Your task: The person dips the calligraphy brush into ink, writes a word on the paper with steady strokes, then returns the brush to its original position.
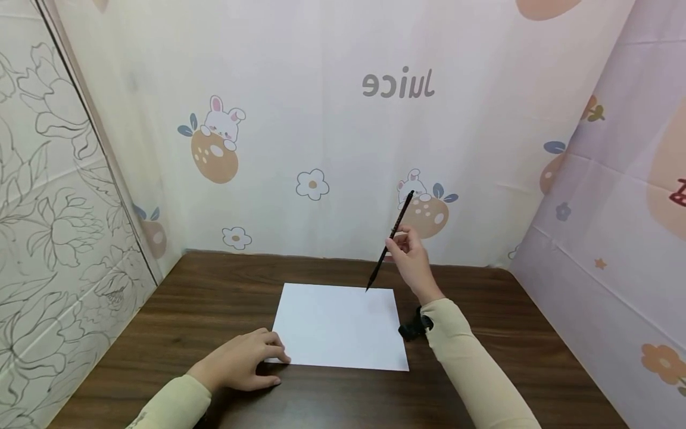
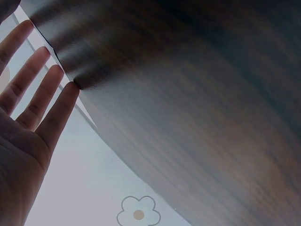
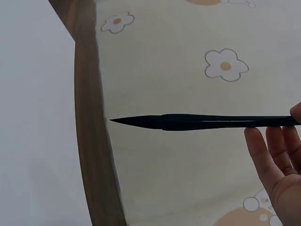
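My right hand [image 1: 411, 260] pinches a dark calligraphy brush [image 1: 380, 262] by its handle, and the brush leans with its tip pointing down and left. In the right wrist view the brush [image 3: 202, 122] shows a pointed dark tip, apart from the paper [image 3: 37, 122]. A white sheet of paper [image 1: 337, 328] lies flat on the table. My left hand [image 1: 243, 359] rests at the sheet's near left corner, fingertips on its edge. The left wrist view shows that hand [image 2: 33, 122] with its fingers spread and extended.
The dark wooden table [image 1: 214, 298] backs onto a printed curtain [image 1: 321, 119] with bunnies, flowers and mirrored lettering. A flower-patterned panel [image 1: 64, 238] stands along the left side, and another curtain [image 1: 605, 250] hangs on the right. A black device [image 1: 415, 326] sits at the right wrist.
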### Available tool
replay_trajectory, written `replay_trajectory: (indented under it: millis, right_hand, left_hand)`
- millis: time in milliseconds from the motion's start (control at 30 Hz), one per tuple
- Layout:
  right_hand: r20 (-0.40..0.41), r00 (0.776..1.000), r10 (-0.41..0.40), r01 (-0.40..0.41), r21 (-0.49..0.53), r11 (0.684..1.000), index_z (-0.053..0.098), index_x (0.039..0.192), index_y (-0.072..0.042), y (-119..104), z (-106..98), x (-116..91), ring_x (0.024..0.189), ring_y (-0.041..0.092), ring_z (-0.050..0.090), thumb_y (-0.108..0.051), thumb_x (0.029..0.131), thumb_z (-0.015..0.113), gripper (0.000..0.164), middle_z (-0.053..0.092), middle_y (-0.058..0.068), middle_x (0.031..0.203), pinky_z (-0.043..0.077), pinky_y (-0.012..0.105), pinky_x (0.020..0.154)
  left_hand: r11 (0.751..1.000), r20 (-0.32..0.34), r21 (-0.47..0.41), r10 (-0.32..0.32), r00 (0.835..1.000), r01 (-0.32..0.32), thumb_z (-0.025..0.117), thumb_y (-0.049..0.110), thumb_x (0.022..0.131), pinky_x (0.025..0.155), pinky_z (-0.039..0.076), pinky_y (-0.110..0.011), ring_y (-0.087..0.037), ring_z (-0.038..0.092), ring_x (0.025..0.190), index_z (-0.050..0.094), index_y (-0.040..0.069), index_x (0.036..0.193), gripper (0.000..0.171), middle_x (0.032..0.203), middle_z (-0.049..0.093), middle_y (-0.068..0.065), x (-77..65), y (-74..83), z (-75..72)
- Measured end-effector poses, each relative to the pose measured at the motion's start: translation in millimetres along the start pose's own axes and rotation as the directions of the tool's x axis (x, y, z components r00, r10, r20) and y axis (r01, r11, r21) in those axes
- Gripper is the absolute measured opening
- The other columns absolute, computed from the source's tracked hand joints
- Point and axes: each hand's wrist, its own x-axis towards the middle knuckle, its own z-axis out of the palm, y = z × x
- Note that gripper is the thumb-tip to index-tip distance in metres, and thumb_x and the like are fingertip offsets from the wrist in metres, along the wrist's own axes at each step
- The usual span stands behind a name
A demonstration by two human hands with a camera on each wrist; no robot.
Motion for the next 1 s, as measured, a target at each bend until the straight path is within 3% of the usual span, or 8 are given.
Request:
replay_trajectory:
  millis: [100,333,567,800,1000]
  right_hand:
    - [0.0,1.0,-0.017,0.017,0.032,0.999,0.041,0.135,0.0,9.2,8.4,3.6,0.097,0.037,0.057,-0.014,0.102,0.058,0.04,0.052,0.016,0.107,0.058,0.031,0.074]
    - [0.033,0.998,-0.044,0.042,0.055,0.998,0.045,0.13,-0.001,4.6,28.9,2.6,0.095,0.031,0.056,-0.01,0.102,0.058,0.033,0.052,0.015,0.105,0.058,0.035,0.076]
    - [0.094,0.994,-0.063,0.061,0.019,0.998,0.045,0.128,0.003,-14.7,48.8,-4.3,0.095,0.036,0.056,-0.004,0.101,0.056,0.03,0.054,0.02,0.104,0.058,0.033,0.074]
    - [0.126,0.988,-0.086,0.087,-0.002,0.996,0.048,0.129,-0.008,5.6,74.0,-1.7,0.094,0.029,0.059,-0.013,0.102,0.059,0.03,0.055,0.014,0.105,0.058,0.033,0.076]
    - [0.151,0.982,-0.113,0.112,0.017,0.994,0.05,0.126,-0.014,10.8,94.8,-5.2,0.09,0.031,0.061,-0.014,0.101,0.06,0.026,0.057,0.009,0.1,0.058,0.032,0.073]
  left_hand:
    - [1.0,-0.001,0.003,0.002,1.0,-0.002,0.077,0.036,0.088,0.078,0.051,-0.026,-0.007,0.054,0.098,0.073,0.027,0.111,0.025,0.11,0.059,0.012,0.1,0.4,-0.1]
    - [1.0,0.002,0.006,-0.001,1.0,0.001,0.077,0.037,0.087,0.076,0.051,-0.026,-0.006,0.053,0.096,0.073,0.028,0.11,0.025,0.108,0.059,0.012,0.6,1.0,0.1]
    - [1.0,0.003,0.001,0.004,1.0,-0.004,0.077,0.036,0.088,0.076,0.051,-0.026,-0.007,0.053,0.096,0.073,0.028,0.11,0.024,0.107,0.059,0.012,-0.2,2.3,-0.8]
    - [1.0,0.003,0.006,0.005,1.0,-0.005,0.077,0.036,0.087,0.076,0.051,-0.026,-0.006,0.053,0.095,0.073,0.028,0.109,0.024,0.106,0.059,0.013,-0.1,2.2,-2.1]
    - [1.0,0.0,0.013,0.011,1.0,-0.011,0.077,0.036,0.087,0.077,0.051,-0.027,-0.006,0.053,0.095,0.073,0.027,0.109,0.024,0.105,0.059,0.012,0.9,2.1,-2.6]
